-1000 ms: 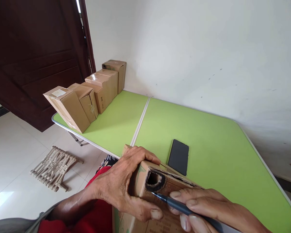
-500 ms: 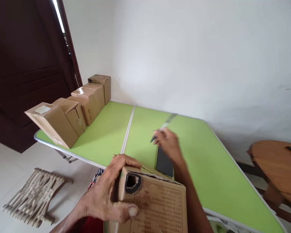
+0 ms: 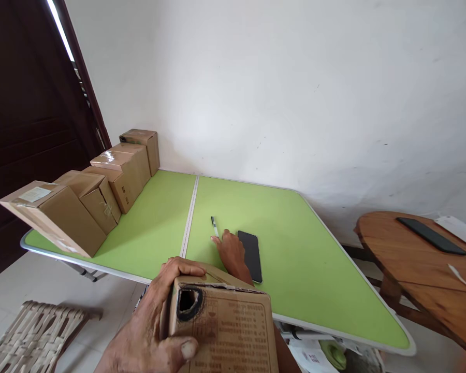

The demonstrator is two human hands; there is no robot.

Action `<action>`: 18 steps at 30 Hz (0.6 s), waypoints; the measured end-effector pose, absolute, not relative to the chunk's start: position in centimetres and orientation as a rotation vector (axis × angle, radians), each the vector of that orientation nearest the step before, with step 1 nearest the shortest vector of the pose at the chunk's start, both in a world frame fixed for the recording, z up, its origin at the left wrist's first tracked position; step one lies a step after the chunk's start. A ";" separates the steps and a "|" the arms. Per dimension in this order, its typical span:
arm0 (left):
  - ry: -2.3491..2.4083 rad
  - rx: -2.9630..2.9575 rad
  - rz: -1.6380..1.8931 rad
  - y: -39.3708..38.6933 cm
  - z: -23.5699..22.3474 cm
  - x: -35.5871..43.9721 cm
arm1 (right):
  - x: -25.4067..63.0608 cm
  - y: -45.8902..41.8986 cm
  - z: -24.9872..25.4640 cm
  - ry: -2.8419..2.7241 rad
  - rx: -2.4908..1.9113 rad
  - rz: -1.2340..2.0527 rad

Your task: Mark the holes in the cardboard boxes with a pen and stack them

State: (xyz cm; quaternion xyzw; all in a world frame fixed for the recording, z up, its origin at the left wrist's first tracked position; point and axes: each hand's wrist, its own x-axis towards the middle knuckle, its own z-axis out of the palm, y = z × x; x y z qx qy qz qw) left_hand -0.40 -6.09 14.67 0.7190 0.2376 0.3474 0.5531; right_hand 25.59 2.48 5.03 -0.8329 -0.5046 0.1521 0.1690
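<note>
My left hand (image 3: 155, 321) grips a brown cardboard box (image 3: 233, 331) at the bottom of the view, thumb on the printed face and fingers over its upper edge. A round hole ringed in black marker is cut into that face's upper left corner. Beyond the box, my right hand (image 3: 231, 251) is low over the green table with a pen (image 3: 214, 226) at its fingertips. The pen's dark end points away from me; its near end is hidden by the fingers. A dark-screened phone (image 3: 251, 256) lies just right of that hand.
Several cardboard boxes (image 3: 70, 217) stand in a row along the left of the green folding table (image 3: 295, 243). A woven stool (image 3: 31, 336) is on the floor at left. At right, a wooden table (image 3: 404, 259) holds a dark flat object (image 3: 431, 235).
My right hand has moved from above the phone to its left, lower over the table. The pen has turned its dark end away and left. My left hand still grips the box; the view shifted.
</note>
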 end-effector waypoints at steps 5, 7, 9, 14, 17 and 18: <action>0.569 1.725 0.808 -6.2 14.5 -0.3 | 27.5 -1.7 4.2 -1.152 -2.666 0.233; 0.546 1.750 0.818 -6.1 14.5 -0.1 | 28.4 -3.2 3.5 -1.063 -2.733 0.253; 0.520 1.769 0.830 -6.0 14.6 0.1 | 29.0 -3.7 3.0 -1.026 -2.741 0.310; 0.520 1.768 0.834 -6.0 14.6 0.2 | 29.8 -3.0 3.2 -0.927 -2.641 0.463; 0.526 1.762 0.842 -5.9 14.6 0.2 | 30.1 -2.7 3.3 -0.870 -2.507 0.598; 0.526 1.761 0.845 -5.9 14.5 0.2 | 30.2 -2.7 3.3 -0.852 -2.444 0.652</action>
